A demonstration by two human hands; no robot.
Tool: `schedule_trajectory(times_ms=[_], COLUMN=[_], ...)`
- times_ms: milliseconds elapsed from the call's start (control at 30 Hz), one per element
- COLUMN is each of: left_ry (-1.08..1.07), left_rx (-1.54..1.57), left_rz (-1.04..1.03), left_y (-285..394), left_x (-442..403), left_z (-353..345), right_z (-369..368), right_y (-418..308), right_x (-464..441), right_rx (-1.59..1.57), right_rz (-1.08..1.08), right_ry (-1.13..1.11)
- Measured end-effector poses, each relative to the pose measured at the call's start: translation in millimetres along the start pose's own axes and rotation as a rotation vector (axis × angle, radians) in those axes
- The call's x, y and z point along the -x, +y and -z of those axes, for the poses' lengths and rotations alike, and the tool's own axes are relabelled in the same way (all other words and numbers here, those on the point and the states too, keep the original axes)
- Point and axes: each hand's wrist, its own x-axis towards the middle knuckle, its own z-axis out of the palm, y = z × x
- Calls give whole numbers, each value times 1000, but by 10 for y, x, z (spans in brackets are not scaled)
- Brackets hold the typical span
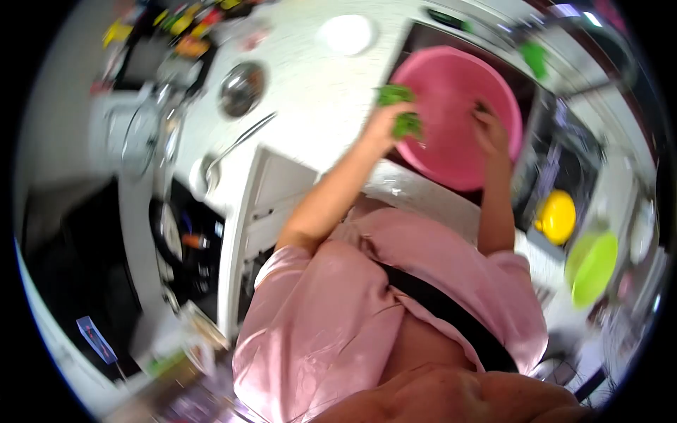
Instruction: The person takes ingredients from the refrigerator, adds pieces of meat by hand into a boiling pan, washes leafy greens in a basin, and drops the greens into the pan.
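A large pink basin [458, 162] sits in the dark sink. My left hand [388, 125] is at its left rim, fingers closed round a bunch of leafy greens [407, 127] that hangs partly over the basin. Inside the basin's right side is my right hand [490, 132], its fingers curled together. Something small and dark shows at those fingertips, too blurred to name. Whether the basin holds water is hard to make out.
A white plate [347, 35], a round metal bowl [242, 89] and a ladle [236, 146] lie on the white counter. Right of the sink are a yellow bowl [557, 217] and a lime green basin [592, 269]. An open drawer [271, 190] juts out at left.
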Motion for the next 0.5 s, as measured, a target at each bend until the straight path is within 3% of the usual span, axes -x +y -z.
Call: schedule_trajectory(times_ms=[67,100,133,167,200,333,400,500], left_ry=[-58,17,20,176,154,133,116,193], left_rx=[67,75,126,156,220,318,323,291], left_rz=[-9,-40,-54,-18,-109,-192,-198,-431], left_y=[-195,-261,-339,-329,-247,71,276,654], left_x=[-118,-120,-89,2,214,730,1079,1671], left_z=[227,266,339,255,144,426,686,1388], right_z=[147,218,384,595,690,136,-140,-1378], right_y=[87,132,146,253,267,447,607,1170], right_x=[-86,-122,-205,-331,-405,-506,-715,-603], right_rx=[-29,-57,-57,-72,-82,0,-27,17], right_rz=[-11,-48,-185,-141,-197,-171,-318,-372], right_ry=[-45,-51,115,55,-3,-35,-256,-384])
